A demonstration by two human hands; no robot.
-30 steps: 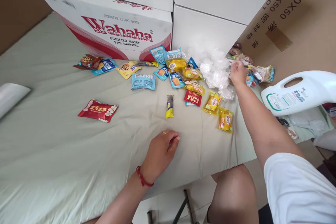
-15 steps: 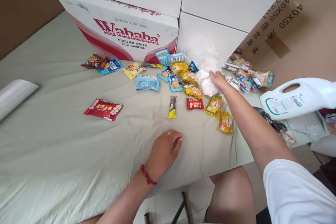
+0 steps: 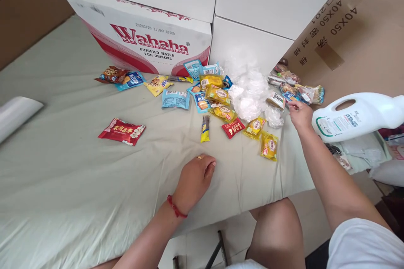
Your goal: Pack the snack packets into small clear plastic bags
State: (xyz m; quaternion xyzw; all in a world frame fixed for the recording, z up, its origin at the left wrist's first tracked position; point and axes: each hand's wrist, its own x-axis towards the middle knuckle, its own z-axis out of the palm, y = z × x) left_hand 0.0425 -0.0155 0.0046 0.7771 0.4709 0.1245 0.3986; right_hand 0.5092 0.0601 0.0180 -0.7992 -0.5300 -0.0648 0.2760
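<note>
Dozens of snack packets lie scattered across the pale green sheet (image 3: 78, 185). Right hand (image 3: 299, 114) is far right, fingers pinched on a small wrapped snack (image 3: 288, 97) at the edge of the pile, just beside the white detergent jug (image 3: 356, 115). Left hand (image 3: 195, 178) rests loosely curled on the sheet, holding nothing, near the yellow stick pack (image 3: 205, 128). Risk: that light pinch could slip, or the forearm could sweep the orange packet (image 3: 269, 146) off the near edge.
</note>
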